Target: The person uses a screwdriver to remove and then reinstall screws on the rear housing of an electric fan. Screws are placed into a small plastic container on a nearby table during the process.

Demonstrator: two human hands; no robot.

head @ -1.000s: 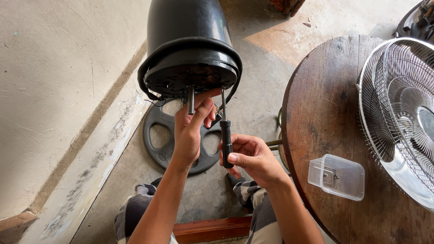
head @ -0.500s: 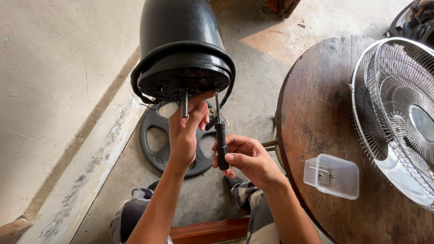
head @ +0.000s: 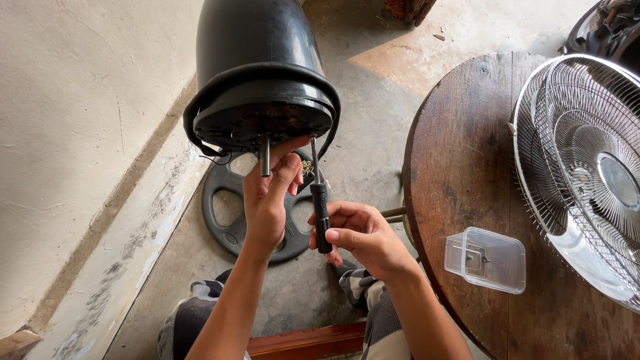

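Note:
A black fan motor housing (head: 257, 73) is tipped toward me, its round face and metal shaft (head: 265, 155) pointing my way. My left hand (head: 267, 193) grips the lower edge of that face, fingers next to the shaft. My right hand (head: 363, 237) holds a black-handled screwdriver (head: 321, 210) upright, its thin blade reaching up to the housing's face at the lower right. A black cable loops around the housing's rim.
A black round fan base (head: 230, 207) lies on the concrete floor under the housing. To the right is a round wooden table (head: 467, 167) with a wire fan guard (head: 580, 167) and a small clear plastic box (head: 485, 259). A plaster wall runs along the left.
The view has shifted slightly, so everything sits a bit further left. The screwdriver has stayed at the housing's face, with my right hand regripping its handle a little lower.

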